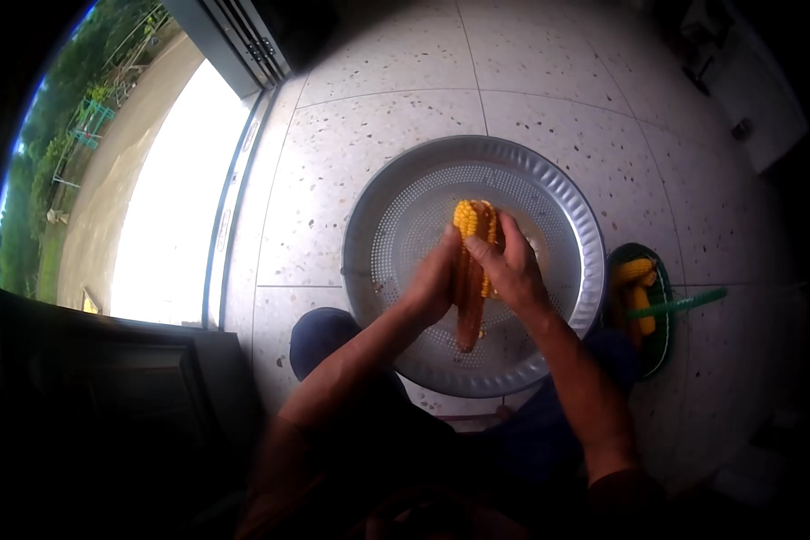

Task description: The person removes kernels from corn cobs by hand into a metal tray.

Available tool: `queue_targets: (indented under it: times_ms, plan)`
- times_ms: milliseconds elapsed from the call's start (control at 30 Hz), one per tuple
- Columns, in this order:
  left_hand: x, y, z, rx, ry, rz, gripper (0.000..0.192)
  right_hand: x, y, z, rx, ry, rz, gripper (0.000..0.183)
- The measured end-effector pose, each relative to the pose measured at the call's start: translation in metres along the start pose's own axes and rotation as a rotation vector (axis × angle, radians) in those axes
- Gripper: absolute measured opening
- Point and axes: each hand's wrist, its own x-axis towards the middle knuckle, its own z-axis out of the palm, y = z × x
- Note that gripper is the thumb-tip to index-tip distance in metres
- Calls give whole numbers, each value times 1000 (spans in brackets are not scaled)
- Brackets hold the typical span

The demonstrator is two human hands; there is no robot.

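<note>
Over a large round perforated metal basin point(391, 196), both my hands are closed around a partly shelled ear of corn point(467, 217). Yellow kernels show at its far end and down its right side. A bare reddish-brown cob surface point(470, 327) runs toward me and sticks out below my hands; whether this is one piece or two pressed together I cannot tell. My left hand point(435, 273) wraps the left side. On the right, my right hand point(513, 266) has its thumb across the front of the kernels. A few loose kernels point(481, 334) lie low in the basin.
Right of the basin stands a green basket point(665, 337) with a green handle point(688, 302) and several yellow corn ears point(638, 271). My knees flank the basin on the speckled tile floor point(391, 108). An open doorway point(226, 196) at left leads to bright ground outside.
</note>
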Motion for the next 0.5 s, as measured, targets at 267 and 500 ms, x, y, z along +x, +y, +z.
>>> queue_targets:
  times_ms: [267, 500]
  plan:
    - [3, -6, -8, 29, -32, 49, 75, 0, -6, 0, 2, -37, 39, 55]
    - [2, -2, -12, 209, -56, 94, 73, 1, -6, 4, 431, -50, 149, 53]
